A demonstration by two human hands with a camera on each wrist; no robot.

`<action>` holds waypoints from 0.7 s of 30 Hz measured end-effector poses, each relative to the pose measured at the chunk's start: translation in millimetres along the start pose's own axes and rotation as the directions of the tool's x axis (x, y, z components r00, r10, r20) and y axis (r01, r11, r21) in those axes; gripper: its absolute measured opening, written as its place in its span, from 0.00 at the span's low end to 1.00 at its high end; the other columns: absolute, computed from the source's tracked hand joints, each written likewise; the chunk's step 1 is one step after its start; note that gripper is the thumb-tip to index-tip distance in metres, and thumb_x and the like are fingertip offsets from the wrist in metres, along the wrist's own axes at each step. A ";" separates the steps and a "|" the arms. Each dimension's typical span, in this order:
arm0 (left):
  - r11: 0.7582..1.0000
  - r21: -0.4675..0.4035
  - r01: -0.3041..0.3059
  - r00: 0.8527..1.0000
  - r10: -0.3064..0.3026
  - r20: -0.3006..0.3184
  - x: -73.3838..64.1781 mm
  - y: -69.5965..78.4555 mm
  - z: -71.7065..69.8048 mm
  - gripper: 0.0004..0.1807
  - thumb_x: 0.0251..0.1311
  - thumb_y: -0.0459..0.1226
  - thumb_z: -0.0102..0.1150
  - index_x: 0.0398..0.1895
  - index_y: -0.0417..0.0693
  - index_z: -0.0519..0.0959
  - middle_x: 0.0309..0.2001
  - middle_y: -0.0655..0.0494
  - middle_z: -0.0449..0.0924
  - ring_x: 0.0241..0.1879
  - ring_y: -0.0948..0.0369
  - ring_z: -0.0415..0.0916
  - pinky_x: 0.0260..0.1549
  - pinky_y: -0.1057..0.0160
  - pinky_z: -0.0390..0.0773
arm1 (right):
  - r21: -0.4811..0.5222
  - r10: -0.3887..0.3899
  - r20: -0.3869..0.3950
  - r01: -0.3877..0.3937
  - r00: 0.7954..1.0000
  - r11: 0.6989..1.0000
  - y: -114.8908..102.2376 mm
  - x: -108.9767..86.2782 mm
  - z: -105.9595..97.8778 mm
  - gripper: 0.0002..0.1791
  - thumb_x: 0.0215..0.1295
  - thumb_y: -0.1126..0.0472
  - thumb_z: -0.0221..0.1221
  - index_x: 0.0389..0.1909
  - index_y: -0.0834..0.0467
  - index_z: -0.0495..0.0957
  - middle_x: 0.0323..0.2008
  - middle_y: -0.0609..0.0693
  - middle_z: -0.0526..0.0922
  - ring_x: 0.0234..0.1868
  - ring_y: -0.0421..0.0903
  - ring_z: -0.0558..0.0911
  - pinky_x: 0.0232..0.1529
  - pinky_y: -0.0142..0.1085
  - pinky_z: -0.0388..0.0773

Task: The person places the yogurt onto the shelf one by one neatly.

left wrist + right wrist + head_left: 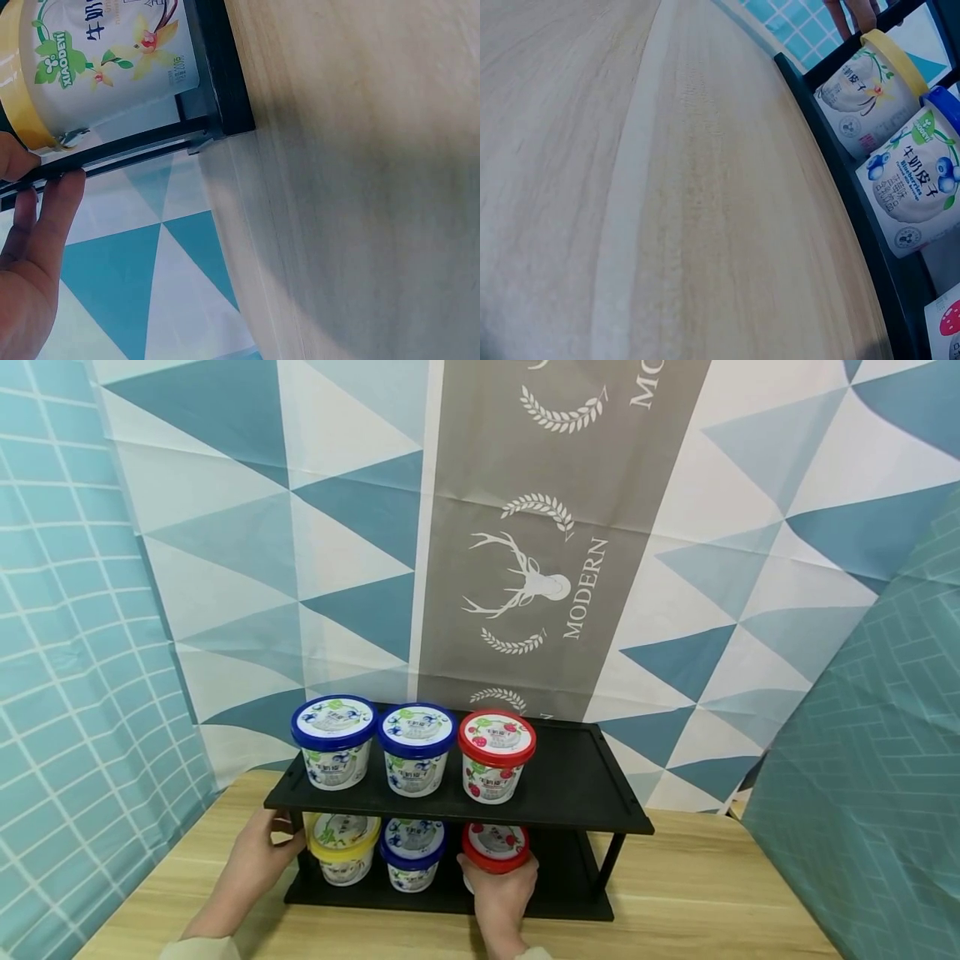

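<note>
My left hand (258, 853) pinches the left post of a black two-tier shelf (577, 777); in the left wrist view its thumb and fingers (61, 206) lie on either side of the dark bar. Beside it on the lower tier stands a yellow-lidded tub (345, 850). My right hand (504, 893) grips a red-lidded tub (497, 845) on that same tier, covering much of its front. Between them is a blue-lidded tub (412, 853), printed with blueberries in the right wrist view. The right hand itself does not show in the right wrist view.
On the upper tier stand two blue-lidded tubs (334, 742) (417, 748) and a red-lidded tub (497, 755). The shelf rests on a wooden table (697, 885). Patterned cloth (360, 543) hangs behind, with tiled-print sheets at both sides.
</note>
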State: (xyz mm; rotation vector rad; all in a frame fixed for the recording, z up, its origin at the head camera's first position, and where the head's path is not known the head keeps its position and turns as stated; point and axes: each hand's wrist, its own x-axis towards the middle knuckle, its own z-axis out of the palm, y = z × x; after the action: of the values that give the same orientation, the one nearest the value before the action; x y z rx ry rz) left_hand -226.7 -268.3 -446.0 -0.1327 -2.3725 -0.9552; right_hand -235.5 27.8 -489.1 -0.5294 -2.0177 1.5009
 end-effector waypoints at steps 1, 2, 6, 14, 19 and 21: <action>1.000 -0.003 0.002 1.000 -0.002 0.002 -0.1 0.1 0.0 0.23 0.45 0.21 0.60 0.47 0.41 0.70 0.34 0.46 0.74 0.32 0.52 0.78 0.25 0.65 0.78 | 0.003 0.002 -0.004 -0.002 1.000 1.000 0.2 -0.6 0.5 0.56 0.23 0.54 0.80 0.56 0.68 0.60 0.50 0.64 0.71 0.50 0.60 0.72 0.52 0.54 0.72; 1.000 -0.003 0.003 1.000 -0.003 0.002 -0.2 0.1 0.0 0.23 0.45 0.21 0.60 0.47 0.41 0.70 0.34 0.46 0.74 0.32 0.52 0.78 0.25 0.66 0.78 | 0.005 0.005 -0.007 -0.005 1.000 1.000 0.5 -1.1 0.9 0.55 0.23 0.54 0.80 0.55 0.68 0.61 0.50 0.64 0.71 0.50 0.60 0.72 0.52 0.54 0.72; 1.000 -0.017 0.006 1.000 -0.006 0.009 -0.1 0.2 -0.3 0.23 0.45 0.21 0.59 0.47 0.41 0.70 0.34 0.46 0.74 0.33 0.51 0.78 0.27 0.61 0.79 | 0.013 0.012 -0.002 -0.012 1.000 1.000 0.0 -2.1 2.8 0.55 0.24 0.55 0.80 0.56 0.68 0.60 0.50 0.65 0.71 0.50 0.60 0.72 0.53 0.54 0.71; 1.000 -0.010 0.008 1.000 -0.007 0.012 0.1 2.0 0.7 0.24 0.45 0.21 0.60 0.48 0.41 0.70 0.33 0.48 0.74 0.32 0.52 0.78 0.28 0.61 0.79 | -0.006 0.021 0.002 -0.021 1.000 1.000 1.7 -1.8 5.3 0.57 0.25 0.55 0.80 0.58 0.69 0.58 0.52 0.66 0.69 0.52 0.62 0.70 0.53 0.56 0.70; 1.000 -0.016 0.016 1.000 -0.016 0.017 -0.5 1.6 0.4 0.25 0.45 0.21 0.59 0.49 0.41 0.69 0.34 0.46 0.74 0.33 0.51 0.78 0.26 0.62 0.79 | -0.031 -0.002 0.009 0.002 1.000 1.000 2.4 -3.7 6.1 0.61 0.22 0.53 0.80 0.59 0.71 0.57 0.52 0.67 0.69 0.53 0.64 0.69 0.53 0.57 0.70; 1.000 -0.019 0.022 1.000 -0.021 0.020 -0.8 0.9 -0.2 0.25 0.46 0.21 0.59 0.50 0.41 0.68 0.35 0.45 0.74 0.33 0.50 0.78 0.26 0.62 0.79 | -0.041 -0.009 0.035 0.011 0.999 0.999 2.1 -4.3 4.9 0.62 0.22 0.52 0.80 0.61 0.70 0.57 0.53 0.67 0.68 0.53 0.64 0.69 0.53 0.58 0.70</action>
State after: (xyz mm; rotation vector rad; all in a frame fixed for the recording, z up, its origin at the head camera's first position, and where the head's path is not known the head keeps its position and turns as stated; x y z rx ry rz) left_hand -225.7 -267.6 -445.8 -0.1248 -2.3875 -0.9920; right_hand -235.4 22.2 -493.1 -0.5125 -2.0789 1.4746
